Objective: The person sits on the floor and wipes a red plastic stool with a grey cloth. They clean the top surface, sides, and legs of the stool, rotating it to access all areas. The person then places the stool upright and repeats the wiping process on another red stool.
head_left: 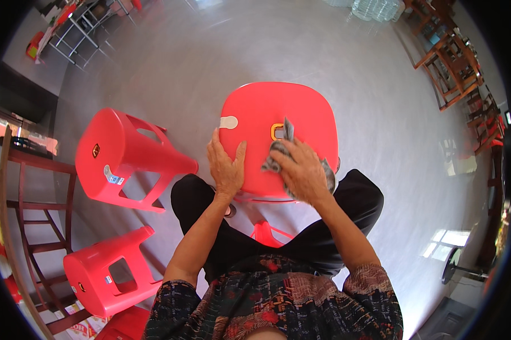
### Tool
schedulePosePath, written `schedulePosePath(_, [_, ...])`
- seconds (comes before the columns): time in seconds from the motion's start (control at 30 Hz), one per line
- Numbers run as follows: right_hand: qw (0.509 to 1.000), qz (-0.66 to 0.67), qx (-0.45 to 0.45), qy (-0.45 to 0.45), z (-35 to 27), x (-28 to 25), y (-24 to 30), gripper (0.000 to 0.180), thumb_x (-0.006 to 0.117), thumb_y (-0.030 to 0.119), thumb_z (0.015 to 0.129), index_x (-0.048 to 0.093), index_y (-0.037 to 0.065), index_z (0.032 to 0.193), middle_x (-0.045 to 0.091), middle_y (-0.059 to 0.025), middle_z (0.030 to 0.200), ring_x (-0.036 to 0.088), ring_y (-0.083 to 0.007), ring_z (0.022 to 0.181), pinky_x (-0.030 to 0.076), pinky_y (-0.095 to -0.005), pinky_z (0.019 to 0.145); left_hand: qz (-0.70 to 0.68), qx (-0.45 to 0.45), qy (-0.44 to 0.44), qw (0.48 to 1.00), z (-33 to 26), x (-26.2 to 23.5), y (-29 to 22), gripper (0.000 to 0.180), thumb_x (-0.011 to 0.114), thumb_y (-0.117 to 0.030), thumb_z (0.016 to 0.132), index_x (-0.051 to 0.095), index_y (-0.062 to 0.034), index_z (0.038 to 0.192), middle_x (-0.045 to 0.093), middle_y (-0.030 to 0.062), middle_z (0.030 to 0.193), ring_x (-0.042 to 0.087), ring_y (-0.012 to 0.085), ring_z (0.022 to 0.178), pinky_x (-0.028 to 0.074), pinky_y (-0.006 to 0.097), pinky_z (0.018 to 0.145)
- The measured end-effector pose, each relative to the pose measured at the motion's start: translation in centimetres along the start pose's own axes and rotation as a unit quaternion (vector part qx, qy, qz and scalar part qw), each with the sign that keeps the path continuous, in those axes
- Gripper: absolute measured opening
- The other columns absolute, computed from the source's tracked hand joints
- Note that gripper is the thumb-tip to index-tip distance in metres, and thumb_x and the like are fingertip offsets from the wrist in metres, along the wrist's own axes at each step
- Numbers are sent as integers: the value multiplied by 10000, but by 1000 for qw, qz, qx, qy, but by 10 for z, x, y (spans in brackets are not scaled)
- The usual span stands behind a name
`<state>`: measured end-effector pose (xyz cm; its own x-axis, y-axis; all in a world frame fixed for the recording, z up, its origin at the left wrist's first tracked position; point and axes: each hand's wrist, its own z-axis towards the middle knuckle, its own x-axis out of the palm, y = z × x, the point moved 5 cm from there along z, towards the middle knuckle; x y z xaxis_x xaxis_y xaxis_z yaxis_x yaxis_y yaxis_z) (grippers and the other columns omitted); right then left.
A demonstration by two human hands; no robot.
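Observation:
A red plastic stool (255, 107) stands between my knees, its seat facing up, with a yellow-rimmed hole in the middle and a pale sticker at its left edge. My left hand (227, 166) rests on the seat's near left side, thumb apart from the fingers, holding nothing. A crumpled grey patterned cloth (272, 165) is under and between the fingers of my right hand (302, 169), which presses it on the near right part of the seat. One end of the cloth sticks up beside the hole; part of it is hidden under the palm.
To my left stands another red stool (105, 153), and a third red stool (105, 275) lies tipped nearer me. A wooden rack (40, 215) lines the left side. Wooden chairs (450, 65) stand far right, a metal-legged table (77, 28) far left. Grey floor (170, 62) surrounds the stool.

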<state>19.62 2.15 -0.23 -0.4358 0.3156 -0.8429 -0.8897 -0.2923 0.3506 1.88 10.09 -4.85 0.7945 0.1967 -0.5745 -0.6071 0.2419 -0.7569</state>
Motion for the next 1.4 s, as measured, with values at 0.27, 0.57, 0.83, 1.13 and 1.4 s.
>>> schedulePosePath(0.27, [1000, -17, 13, 1, 36, 13, -21, 352, 614, 88, 812, 602, 112, 1163, 549, -104, 1294, 519, -339, 1201, 391, -486, 1032, 24, 21, -1, 999, -4, 2, 4, 693, 704, -217, 820, 361, 27, 1370, 475, 217, 1253, 464, 381, 1170, 395, 446, 985])
schedulePosePath(0.57, [982, -127, 72, -117, 121, 55, -92, 320, 596, 134, 855, 621, 159, 1173, 588, -112, 1274, 536, -315, 1190, 393, -480, 1035, 9, 24, -6, 1000, -1, 4, 0, 693, 713, -215, 808, 370, 21, 1363, 469, 216, 1261, 458, 383, 1179, 395, 448, 990])
schedulePosePath(0.83, [996, 12, -79, 38, 42, 23, -11, 457, 650, 56, 739, 641, 181, 1179, 559, -105, 1295, 512, -350, 1207, 398, -464, 1022, 3, 2, -14, 1000, -1, 4, 6, 686, 706, -218, 815, 372, 9, 1370, 470, 207, 1266, 458, 378, 1179, 386, 445, 998])
schedulePosePath(1.13, [985, 61, -89, 134, 33, 22, 1, 510, 677, 42, 705, 610, 150, 1199, 517, -86, 1354, 477, -330, 1248, 358, -475, 1059, 4, 12, -26, 1000, -5, 2, 4, 690, 713, -217, 801, 384, 4, 1366, 472, 209, 1272, 461, 383, 1173, 382, 458, 991])
schedulePosePath(1.4, [999, -8, -49, -3, 133, 72, -39, 518, 552, 38, 832, 527, 197, 1324, 519, -121, 1342, 486, -327, 1229, 332, -465, 1073, -14, -7, -31, 999, -5, -1, 2, 682, 737, -175, 784, 407, 15, 1350, 489, 191, 1236, 475, 363, 1148, 406, 419, 976])
